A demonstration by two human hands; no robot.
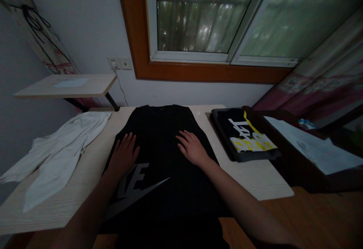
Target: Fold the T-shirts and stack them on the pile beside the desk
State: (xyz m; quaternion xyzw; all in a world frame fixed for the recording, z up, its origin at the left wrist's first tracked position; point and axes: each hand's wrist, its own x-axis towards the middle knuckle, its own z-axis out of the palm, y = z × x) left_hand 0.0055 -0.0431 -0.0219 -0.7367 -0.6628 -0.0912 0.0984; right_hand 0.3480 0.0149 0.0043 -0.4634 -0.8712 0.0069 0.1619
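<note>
A black sleeveless shirt (161, 139) with a grey printed logo lies spread on the pale table, its neckline toward the wall and its lower part reaching the near edge. My left hand (124, 154) rests flat on the shirt's left side, just above the grey lettering, fingers spread. On the right side of the shirt lies my right hand (193, 147), palm down, with its fingers stretched out toward the middle. Neither hand grips the cloth.
A crumpled white garment (70, 147) lies on the table (249, 179) at left, near a raised shelf (99, 84). Folded dark clothes (224, 128) with white and yellow print sit at right. Beyond them, a white sheet (309, 143) covers part of a dark surface.
</note>
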